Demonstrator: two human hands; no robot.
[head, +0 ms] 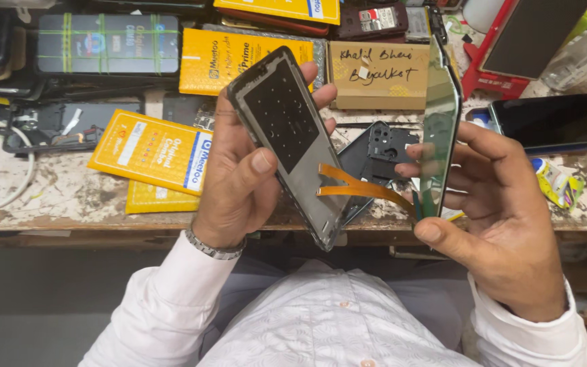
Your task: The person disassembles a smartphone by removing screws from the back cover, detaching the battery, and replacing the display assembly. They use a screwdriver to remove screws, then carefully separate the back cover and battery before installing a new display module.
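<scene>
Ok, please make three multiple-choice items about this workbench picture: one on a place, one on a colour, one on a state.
1. Where is the phone frame?
A. in the left hand
B. flat on the workbench
C. inside a cardboard box

2. What colour is the flex ribbon running from the frame toward the screen panel?
A. blue
B. orange
C. white

3. How does the right hand hold the screen panel?
A. lying flat on the palm
B. rolled up in a fist
C. upright on its edge, between thumb and fingers

Answers: 1 A, the left fingers and thumb wrap the frame above the bench. 2 B, the strip is plainly orange. 3 C, the panel shows edge-on, pinched at its lower part.
</scene>
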